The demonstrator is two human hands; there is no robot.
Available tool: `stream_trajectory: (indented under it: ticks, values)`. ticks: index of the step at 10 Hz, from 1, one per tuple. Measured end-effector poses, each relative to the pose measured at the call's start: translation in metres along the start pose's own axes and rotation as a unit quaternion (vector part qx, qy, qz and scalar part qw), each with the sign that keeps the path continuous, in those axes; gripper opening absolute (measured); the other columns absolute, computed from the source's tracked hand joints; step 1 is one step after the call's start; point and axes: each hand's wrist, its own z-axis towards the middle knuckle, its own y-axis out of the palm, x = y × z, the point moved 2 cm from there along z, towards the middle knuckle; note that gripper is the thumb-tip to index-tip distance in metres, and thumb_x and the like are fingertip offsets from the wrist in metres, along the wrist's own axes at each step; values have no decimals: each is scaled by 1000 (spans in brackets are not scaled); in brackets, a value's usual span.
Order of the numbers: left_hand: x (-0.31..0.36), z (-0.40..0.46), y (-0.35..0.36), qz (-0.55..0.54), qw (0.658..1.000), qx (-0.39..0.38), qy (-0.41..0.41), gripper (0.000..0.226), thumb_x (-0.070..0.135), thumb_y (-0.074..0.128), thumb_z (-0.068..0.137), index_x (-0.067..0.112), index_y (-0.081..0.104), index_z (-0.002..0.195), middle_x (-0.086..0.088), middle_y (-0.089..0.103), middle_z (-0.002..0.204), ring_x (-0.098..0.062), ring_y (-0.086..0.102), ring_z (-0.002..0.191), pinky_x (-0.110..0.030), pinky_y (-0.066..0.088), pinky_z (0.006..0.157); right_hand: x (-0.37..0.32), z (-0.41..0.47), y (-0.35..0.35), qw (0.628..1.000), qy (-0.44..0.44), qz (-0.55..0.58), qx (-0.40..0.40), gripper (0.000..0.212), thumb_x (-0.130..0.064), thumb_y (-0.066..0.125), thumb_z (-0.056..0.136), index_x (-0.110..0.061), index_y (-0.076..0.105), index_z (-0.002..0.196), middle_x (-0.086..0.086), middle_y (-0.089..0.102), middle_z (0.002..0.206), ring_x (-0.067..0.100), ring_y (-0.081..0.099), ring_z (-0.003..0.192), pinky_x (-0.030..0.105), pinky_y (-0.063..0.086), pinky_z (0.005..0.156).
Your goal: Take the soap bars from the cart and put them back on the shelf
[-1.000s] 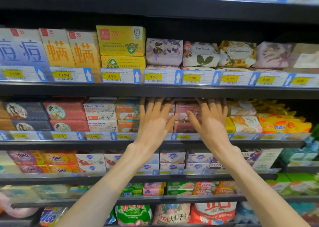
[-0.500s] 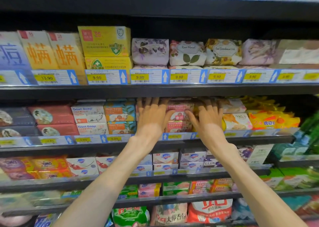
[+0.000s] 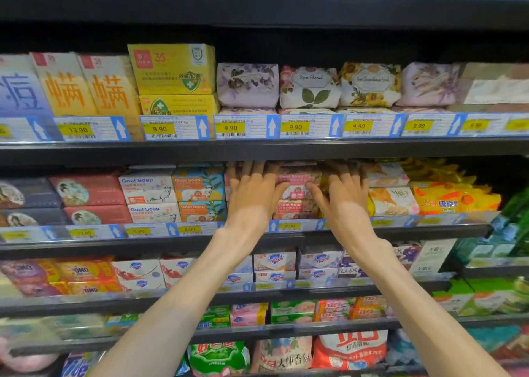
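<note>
reached both arms up to the second shelf (image 3: 257, 235), the one edged with price tags. left hand (image 3: 252, 197) laid flat against the soap boxes just left of the pink goat soap stack (image 3: 297, 193), fingers (image 3: 243, 173) straight and spread, gripping nothing. right hand (image 3: 343, 202) laid the same way just right of that stack, fingers (image 3: 347, 176) extended and relaxed, fingertips tucked into the shadow under the shelf above, so contact at the tips could not be told. thumbs angled inward toward the pink boxes from either side. judged as a squaring-up press: palms used to push the stack back and keep it flush with its neighbours, not to lift it.

looked pink and floral, two boxes stacked flat, "goat soap" printed on each front, sitting upright and level between the hands, directly above a blue-edged price tag (image 3: 289, 226). likely rigid card, easy to slide but prone to skew if pushed unevenly. sat beside teal goat soap boxes (image 3: 199, 184) on the left and yellow packets (image 3: 455, 200) farther right. saw no cart in view.
</note>
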Motion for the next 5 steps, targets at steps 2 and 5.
stream_trajectory:
  ticks: [2,5]
  values:
    - [-3,-5,1,-2,1000,22,6,50,56,34,104,18,65,116,-9,66,119,-34,54,123,-50,28,111,-3,-1,1,1000,-1,5,15,44,-48,50,97,-9,67,86,14,66,104,37,57,106,56,27,113]
    - [-19,-25,7,17,977,187,102,50,49,45,102,20,51,142,-5,53,143,-29,44,137,-56,22,119,11,-11,-15,998,-40,36,17,38,-47,54,97,-11,65,104,10,62,106,32,53,105,55,30,111]
